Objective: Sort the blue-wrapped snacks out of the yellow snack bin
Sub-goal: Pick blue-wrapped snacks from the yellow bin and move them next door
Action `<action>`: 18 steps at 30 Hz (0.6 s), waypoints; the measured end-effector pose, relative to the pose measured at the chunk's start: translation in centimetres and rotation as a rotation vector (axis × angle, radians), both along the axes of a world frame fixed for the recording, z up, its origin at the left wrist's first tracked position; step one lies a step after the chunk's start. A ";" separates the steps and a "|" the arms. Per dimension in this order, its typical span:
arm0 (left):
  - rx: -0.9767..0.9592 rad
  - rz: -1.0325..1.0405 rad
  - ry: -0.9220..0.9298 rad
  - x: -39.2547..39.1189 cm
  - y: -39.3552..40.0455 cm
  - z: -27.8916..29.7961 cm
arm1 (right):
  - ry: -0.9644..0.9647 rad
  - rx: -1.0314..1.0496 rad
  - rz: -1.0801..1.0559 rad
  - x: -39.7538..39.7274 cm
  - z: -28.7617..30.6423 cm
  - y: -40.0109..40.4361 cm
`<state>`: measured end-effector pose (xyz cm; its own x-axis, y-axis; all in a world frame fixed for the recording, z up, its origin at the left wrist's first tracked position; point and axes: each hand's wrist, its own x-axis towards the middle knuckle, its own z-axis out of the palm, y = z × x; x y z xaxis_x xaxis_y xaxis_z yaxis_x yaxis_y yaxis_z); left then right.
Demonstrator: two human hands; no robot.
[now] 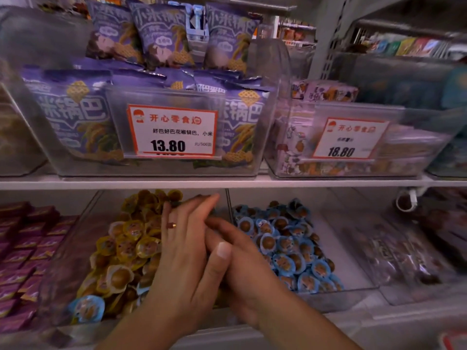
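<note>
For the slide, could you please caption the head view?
Both hands meet over yellow snack bin; one blue-wrapped snack remains at its front.

A snack shop is shown — clear bins (pixel 252 170) of wrapped sweets are ranged on white shelves (pixel 227 184), and printed price cards (pixel 171 131) are clipped to the fronts.

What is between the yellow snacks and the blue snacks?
In the head view, a clear bin wall divides the yellow snacks from the blue snacks. The left hand and right hand overlap in front of it.
</note>
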<state>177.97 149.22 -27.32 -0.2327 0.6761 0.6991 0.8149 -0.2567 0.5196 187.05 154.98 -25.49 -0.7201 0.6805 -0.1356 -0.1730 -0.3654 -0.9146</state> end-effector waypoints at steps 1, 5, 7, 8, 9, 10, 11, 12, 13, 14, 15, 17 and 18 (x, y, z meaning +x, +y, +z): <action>0.005 0.016 0.020 0.2 0.1 0.1 | -0.003 0.023 -0.013 0.4 0.3 0.1; -0.035 0.006 0.000 0.8 0.6 0.0 | -0.044 0.145 -0.135 1.4 0.1 1.1; -0.089 -0.063 -0.053 0.8 0.7 -0.3 | -0.043 0.239 -0.255 1.8 0.3 2.1; -0.115 -0.079 -0.094 0.5 0.7 -0.4 | -0.048 0.299 -0.331 2.1 0.4 2.9; -0.139 -0.071 -0.135 0.1 0.8 -0.5 | -0.068 0.354 -0.411 2.5 0.4 4.1; -0.162 -0.041 -0.158 -0.6 0.9 -0.5 | -0.096 0.399 -0.478 2.9 0.4 5.7; -0.187 -0.002 -0.151 -1.4 0.9 -0.5 | -0.147 0.433 -0.518 3.4 0.2 7.3; -0.213 0.034 -0.123 -2.2 0.9 -0.6 | -0.223 0.458 -0.531 3.7 -0.2 9.1; -0.235 0.062 -0.090 -3.1 0.9 -0.7 | -0.319 0.471 -0.523 4.1 -0.7 10.9; -0.253 0.085 -0.063 -4.0 0.8 -0.9 | -0.417 0.458 -0.503 4.5 -1.4 12.5; -0.275 0.101 -0.041 -4.9 0.6 -1.1 | -0.498 0.439 -0.482 4.9 -2.2 13.8; -0.341 0.097 0.005 -6.7 -0.1 -1.5 | -0.561 0.445 -0.505 5.8 -3.5 15.2; -0.372 0.085 0.033 -7.6 -0.5 -1.5 | -0.542 0.471 -0.550 6.1 -3.8 15.4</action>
<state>170.41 148.69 -28.87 -0.2801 0.8645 0.4174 0.8429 0.0134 0.5379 193.11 170.34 -29.34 -0.1952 0.9806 0.0185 0.2853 0.0748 -0.9555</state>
